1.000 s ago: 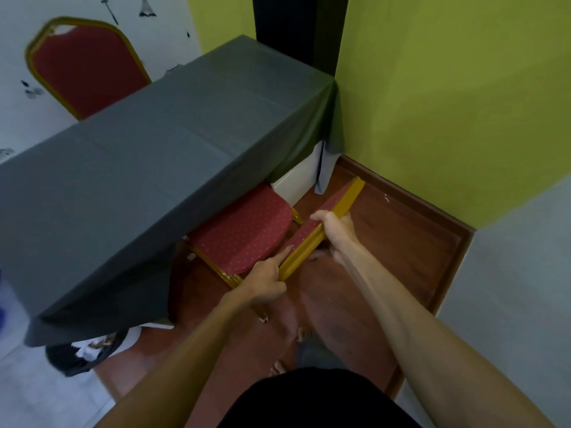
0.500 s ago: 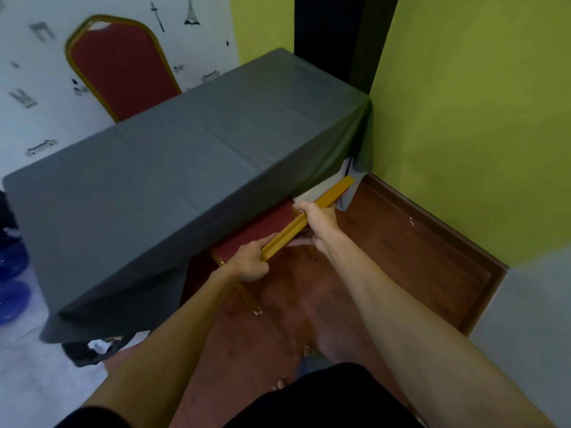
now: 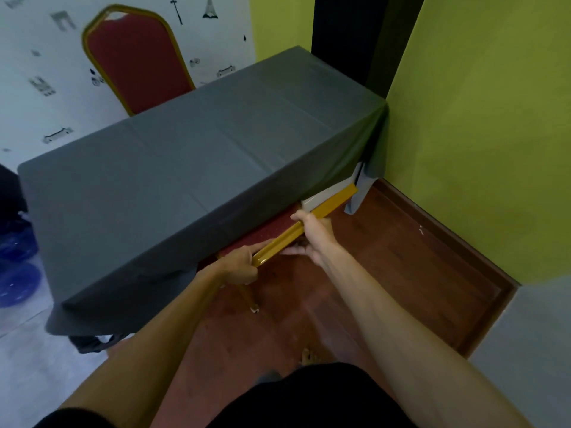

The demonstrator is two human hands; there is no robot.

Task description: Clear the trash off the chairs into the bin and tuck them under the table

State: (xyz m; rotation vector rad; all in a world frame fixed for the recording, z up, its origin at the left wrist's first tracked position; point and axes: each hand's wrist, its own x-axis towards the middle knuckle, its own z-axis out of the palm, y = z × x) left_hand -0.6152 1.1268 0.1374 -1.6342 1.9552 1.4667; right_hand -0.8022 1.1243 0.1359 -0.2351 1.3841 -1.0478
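A red chair with a gold frame stands pushed under the table (image 3: 185,168), which is draped in a grey cloth. Only the gold top edge of the near chair's backrest (image 3: 332,203) and a thin strip of its red seat (image 3: 268,230) show at the cloth's front edge. My left hand (image 3: 239,264) grips the backrest's left end. My right hand (image 3: 312,231) grips the backrest near its middle. A second red chair (image 3: 136,60) stands behind the table against the patterned wall. No trash or bin is visible.
A green wall (image 3: 479,134) closes off the right side, with a wooden skirting along the brown floor (image 3: 386,273). Blue bags (image 3: 15,273) lie at the left edge. A dark bag (image 3: 89,342) sits under the table's near left corner. My bare toes (image 3: 307,356) show below.
The near chair has slid further under the table: most of the red seat was showing, now only a thin strip. Both hands moved forward with the backrest.
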